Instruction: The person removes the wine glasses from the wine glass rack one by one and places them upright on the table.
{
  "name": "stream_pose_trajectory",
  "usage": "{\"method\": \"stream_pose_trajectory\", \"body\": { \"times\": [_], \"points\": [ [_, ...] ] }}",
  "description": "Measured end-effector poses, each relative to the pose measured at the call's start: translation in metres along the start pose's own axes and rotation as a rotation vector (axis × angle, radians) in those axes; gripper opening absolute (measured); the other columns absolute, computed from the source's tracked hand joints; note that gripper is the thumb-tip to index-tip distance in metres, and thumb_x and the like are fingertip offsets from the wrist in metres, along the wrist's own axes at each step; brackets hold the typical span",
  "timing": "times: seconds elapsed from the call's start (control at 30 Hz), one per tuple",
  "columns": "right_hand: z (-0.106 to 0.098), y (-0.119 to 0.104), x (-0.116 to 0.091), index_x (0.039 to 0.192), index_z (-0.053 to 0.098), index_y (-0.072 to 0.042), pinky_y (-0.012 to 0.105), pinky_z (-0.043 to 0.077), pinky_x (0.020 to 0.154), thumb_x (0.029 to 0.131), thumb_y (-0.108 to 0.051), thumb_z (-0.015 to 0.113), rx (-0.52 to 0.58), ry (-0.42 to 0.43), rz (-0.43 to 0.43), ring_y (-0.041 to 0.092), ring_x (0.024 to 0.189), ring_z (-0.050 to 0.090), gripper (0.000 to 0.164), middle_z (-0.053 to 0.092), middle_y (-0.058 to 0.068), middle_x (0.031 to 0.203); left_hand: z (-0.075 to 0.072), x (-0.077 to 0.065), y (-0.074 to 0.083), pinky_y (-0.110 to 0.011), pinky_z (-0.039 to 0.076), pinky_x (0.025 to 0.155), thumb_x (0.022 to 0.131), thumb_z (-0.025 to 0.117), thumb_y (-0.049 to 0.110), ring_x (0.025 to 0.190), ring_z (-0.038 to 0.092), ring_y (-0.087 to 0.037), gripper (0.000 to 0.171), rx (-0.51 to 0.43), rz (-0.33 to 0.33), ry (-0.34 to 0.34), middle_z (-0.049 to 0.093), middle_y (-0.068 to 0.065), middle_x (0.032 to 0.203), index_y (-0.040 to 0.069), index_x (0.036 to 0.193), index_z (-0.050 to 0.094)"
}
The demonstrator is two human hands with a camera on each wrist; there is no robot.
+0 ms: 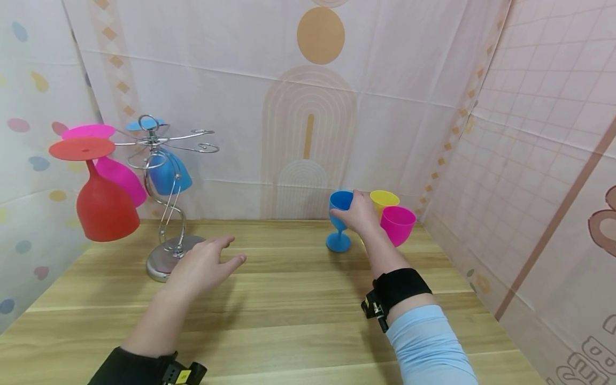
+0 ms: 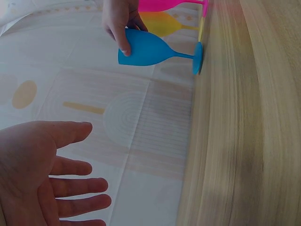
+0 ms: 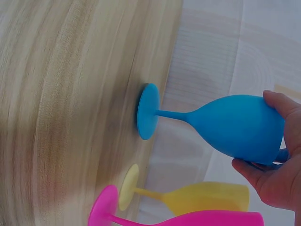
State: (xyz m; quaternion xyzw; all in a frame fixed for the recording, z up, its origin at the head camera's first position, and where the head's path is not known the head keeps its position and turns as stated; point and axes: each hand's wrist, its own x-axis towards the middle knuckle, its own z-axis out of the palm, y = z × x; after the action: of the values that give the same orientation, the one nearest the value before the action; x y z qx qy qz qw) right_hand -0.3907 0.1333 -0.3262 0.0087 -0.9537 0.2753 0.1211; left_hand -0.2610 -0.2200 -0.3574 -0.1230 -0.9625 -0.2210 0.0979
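My right hand (image 1: 360,213) grips a blue plastic goblet (image 3: 235,125) at the rim of its bowl, thumb on one side and fingers on the other. The goblet stands upright, its foot at the tabletop near the back edge. Just right of it are a yellow goblet (image 1: 385,198) and a pink goblet (image 1: 398,226), both upright and partly hidden in the head view. My left hand (image 1: 204,266), empty with fingers extended and spread, hovers over the table in front of a metal goblet rack (image 1: 161,262).
Upside down on the rack's left and back arms hang a red goblet (image 1: 107,209), a magenta goblet (image 1: 124,179) and another blue goblet (image 1: 169,174). Bare wire arms (image 1: 190,133) reach out to the right. Patterned cloth (image 1: 409,107) walls the wooden table (image 1: 289,321) at back and sides.
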Motion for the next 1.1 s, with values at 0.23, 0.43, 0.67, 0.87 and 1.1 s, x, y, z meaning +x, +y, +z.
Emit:
{"method": "stream_pose_trajectory", "body": {
  "times": [0.23,0.43,0.67,0.87,1.1],
  "points": [
    [0.0034,0.0032,0.0003,0.151,0.037,0.0,0.05,0.052,0.1,0.087,-0.049,0.077,0.012,0.008,0.001,0.036,0.127,0.049,0.09,0.045,0.02,0.145,0.0001,-0.0002,-0.0004,-0.067,0.043,0.101,0.098,0.062,0.053,0.129,0.052,-0.049,0.073,-0.003,-0.003,-0.009,0.059,-0.025,0.138,-0.003,0.143,0.053],
    [0.0028,0.0038,0.0019,0.149,0.04,-0.001,0.05,0.053,0.098,0.089,-0.047,0.076,-0.002,0.003,0.0,0.036,0.125,0.051,0.084,0.048,0.02,0.142,0.001,0.0003,-0.0002,-0.066,0.044,0.1,0.098,0.064,0.049,0.128,0.053,-0.048,0.07,-0.006,-0.005,-0.006,0.06,-0.024,0.137,-0.003,0.143,0.054],
    [-0.0005,0.0016,0.0006,0.157,0.034,-0.007,0.055,0.051,0.099,0.09,-0.05,0.073,-0.098,0.002,0.002,0.039,0.132,0.048,0.089,0.042,0.02,0.151,0.0001,-0.0003,0.0003,-0.066,0.045,0.099,0.098,0.064,0.049,0.126,0.055,-0.047,0.069,-0.004,0.0,-0.003,0.061,-0.024,0.137,-0.002,0.143,0.054],
    [-0.005,0.0002,-0.0009,0.156,0.037,-0.01,0.054,0.054,0.092,0.09,-0.048,0.074,-0.148,0.02,-0.002,0.038,0.129,0.052,0.085,0.045,0.018,0.151,-0.0011,-0.0018,0.0016,-0.065,0.047,0.098,0.098,0.063,0.051,0.126,0.056,-0.046,0.072,-0.01,0.006,-0.01,0.06,-0.024,0.137,-0.003,0.143,0.053],
    [-0.0061,0.0001,0.0012,0.155,0.042,-0.012,0.053,0.054,0.089,0.091,-0.046,0.074,-0.213,0.044,0.011,0.038,0.127,0.054,0.079,0.048,0.016,0.15,0.0002,-0.0007,0.0013,-0.065,0.047,0.098,0.098,0.065,0.046,0.125,0.056,-0.046,0.068,-0.022,0.01,-0.011,0.06,-0.024,0.137,-0.003,0.143,0.053]
  ]
}}
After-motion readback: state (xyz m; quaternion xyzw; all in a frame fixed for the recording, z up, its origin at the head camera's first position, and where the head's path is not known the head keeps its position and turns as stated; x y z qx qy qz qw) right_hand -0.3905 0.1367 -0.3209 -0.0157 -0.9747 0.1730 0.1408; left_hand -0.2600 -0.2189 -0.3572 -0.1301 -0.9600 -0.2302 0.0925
